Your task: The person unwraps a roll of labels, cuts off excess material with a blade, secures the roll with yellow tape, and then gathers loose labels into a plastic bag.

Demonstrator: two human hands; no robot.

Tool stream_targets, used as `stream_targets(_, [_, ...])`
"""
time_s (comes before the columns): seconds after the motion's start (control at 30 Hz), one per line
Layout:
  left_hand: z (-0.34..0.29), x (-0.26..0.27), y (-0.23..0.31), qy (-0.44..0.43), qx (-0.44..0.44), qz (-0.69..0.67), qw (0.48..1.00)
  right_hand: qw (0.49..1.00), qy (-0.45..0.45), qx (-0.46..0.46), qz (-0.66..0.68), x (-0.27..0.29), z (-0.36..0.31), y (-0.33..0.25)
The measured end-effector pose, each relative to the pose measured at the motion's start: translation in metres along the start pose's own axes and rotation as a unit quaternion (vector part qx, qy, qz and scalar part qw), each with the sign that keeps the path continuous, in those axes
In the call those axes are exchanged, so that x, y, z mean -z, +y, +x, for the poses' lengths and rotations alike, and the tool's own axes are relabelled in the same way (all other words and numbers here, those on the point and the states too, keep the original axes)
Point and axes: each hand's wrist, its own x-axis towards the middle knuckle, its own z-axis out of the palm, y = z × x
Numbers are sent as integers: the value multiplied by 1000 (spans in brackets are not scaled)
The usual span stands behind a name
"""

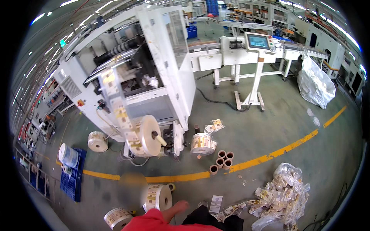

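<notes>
My left hand (pixel 180 206) reaches out from a red sleeve at the lower middle, just right of a large printed film roll (pixel 156 198) standing on the floor. Its fingers are too small and smeared to read, and no held thing shows. A roll of yellowish tape (pixel 171 187) lies behind that film roll. Another printed roll (pixel 117 218) is at the lower left, partly cut off by my sleeve. My right hand is out of sight. Near my shoe (pixel 203 204) lies a flat printed sheet (pixel 216 204).
Ahead stands a white packaging machine (pixel 175 82) with a film roll (pixel 148 135) on its spindle. Several cardboard cores (pixel 220 163) stand by the yellow floor line (pixel 269 157). Crumpled film waste (pixel 283 196) heaps at right. A screen on a stand (pixel 257 41) and a blue pallet (pixel 79 179) are farther off.
</notes>
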Motion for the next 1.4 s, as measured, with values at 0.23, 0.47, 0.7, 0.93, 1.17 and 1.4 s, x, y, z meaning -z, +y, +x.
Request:
stream_targets(0.23, [12,65,66,94,0,-47,995,998,-9,-8,-58,-12,-36,1])
stream_targets(0.47, [-1,38,73,53,-70,106,990,995,79,-29,-51,42,-102,53])
stream_targets(0.7, [-31,-38,92,-53,-3,222,974,974,196,-111,2,77,-226,206])
stream_targets(0.93, [-49,-60,80,-68,-123,365,920,954,271,-126,33,17,-322,355])
stream_targets(1.17, [-14,-62,172,-79,15,200,976,894,381,-189,141,-9,-356,339])
stream_targets(1.4, [198,-62,326,-129,-9,232,964,714,491,-343,363,-19,-406,263])
